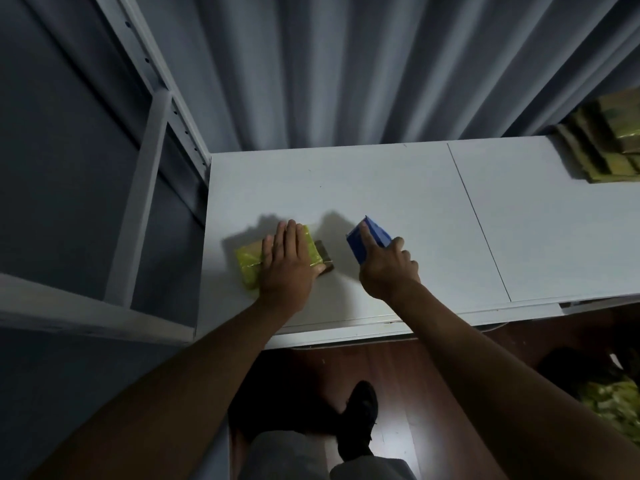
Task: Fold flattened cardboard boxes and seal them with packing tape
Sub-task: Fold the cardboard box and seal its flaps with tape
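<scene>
A small cardboard box point(250, 264) wrapped in yellow tape lies on the white table point(398, 188) near its left front corner. My left hand point(289, 259) rests flat on top of it, fingers straight, pressing it down. Just to the right, my right hand point(388, 263) grips a blue tape dispenser point(369, 239), with the index finger stretched along its top. The dispenser is tilted and stands a short way apart from the box's brown right end.
A stack of yellow-taped boxes point(602, 147) sits at the table's far right corner. A white metal shelf frame point(149, 174) stands to the left. Grey curtains point(346, 64) hang behind the table. Below are a wooden floor and my dark shoe point(360, 417).
</scene>
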